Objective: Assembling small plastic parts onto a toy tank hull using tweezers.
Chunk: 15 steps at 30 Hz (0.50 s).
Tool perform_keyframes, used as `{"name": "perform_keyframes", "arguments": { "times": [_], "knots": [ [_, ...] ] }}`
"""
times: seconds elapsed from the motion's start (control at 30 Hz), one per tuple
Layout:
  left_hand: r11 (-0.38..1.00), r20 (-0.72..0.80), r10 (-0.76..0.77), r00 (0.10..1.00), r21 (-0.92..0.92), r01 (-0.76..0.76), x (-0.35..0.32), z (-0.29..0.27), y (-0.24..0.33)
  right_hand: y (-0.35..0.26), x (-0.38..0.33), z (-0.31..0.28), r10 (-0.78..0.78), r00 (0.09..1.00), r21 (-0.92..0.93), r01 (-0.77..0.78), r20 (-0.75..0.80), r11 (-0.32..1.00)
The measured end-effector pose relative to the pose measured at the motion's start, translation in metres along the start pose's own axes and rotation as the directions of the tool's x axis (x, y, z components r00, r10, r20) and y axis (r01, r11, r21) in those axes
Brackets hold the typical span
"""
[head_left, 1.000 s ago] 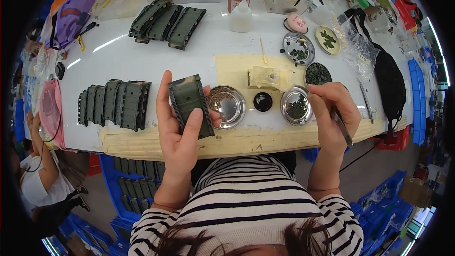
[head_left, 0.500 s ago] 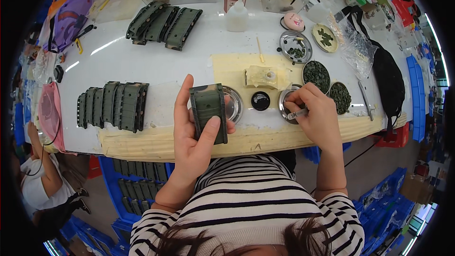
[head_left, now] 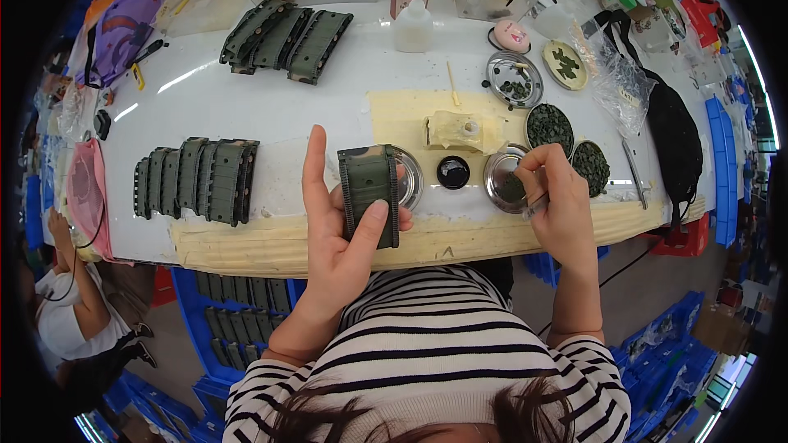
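At centre, the left hand [head_left: 335, 248] clamps a green panel [head_left: 367, 184], thumb apparently steadying it; centre-right, the right hand [head_left: 562, 209] grips a slim tool [head_left: 537, 205] beside a metal dish [head_left: 496, 171].

The left of 2 hands [head_left: 338, 250] holds a curved green part [head_left: 366, 176].

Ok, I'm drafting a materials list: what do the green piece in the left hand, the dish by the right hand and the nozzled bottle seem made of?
Green piece: probably moulded plastic with a dull camouflage finish, judging by its ribbed edges; painted metal isn't ruled out.
Dish: likely polished metal, perhaps steel, from its mirror-like shine.
Bottle: apparently smooth plastic, its body whitish and translucent.
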<state>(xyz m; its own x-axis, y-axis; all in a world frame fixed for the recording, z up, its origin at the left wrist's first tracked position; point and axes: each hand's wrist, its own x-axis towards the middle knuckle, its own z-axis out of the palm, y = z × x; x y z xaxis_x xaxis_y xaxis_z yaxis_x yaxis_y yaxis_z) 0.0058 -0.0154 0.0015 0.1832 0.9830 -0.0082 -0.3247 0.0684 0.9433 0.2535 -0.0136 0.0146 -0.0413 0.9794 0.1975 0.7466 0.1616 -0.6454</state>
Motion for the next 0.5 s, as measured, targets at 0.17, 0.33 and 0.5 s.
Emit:
{"name": "perform_keyframes", "arguments": {
  "times": [0.17, 0.33, 0.5],
  "knots": [
    [0.992, 0.101, 0.035, 0.994, 0.115, -0.046, -0.005, 0.000, -0.010, -0.015, -0.001, -0.005, 0.035, 0.995, 0.164, -0.019, -0.093, 0.986],
    [0.970, 0.110, -0.077, 0.991, 0.237, 0.049, -0.007, 0.006, -0.011, -0.042, -0.003, 0.008, -0.067, 0.998, 0.297, 0.071, -0.024, 0.952],
    [0.971, 0.117, -0.037, 0.992, 0.240, 0.008, -0.003, 0.012, -0.008, -0.048, -0.001, 0.033, -0.196, 0.978, 0.525, 0.204, -0.072, 0.826]
  ]
}}
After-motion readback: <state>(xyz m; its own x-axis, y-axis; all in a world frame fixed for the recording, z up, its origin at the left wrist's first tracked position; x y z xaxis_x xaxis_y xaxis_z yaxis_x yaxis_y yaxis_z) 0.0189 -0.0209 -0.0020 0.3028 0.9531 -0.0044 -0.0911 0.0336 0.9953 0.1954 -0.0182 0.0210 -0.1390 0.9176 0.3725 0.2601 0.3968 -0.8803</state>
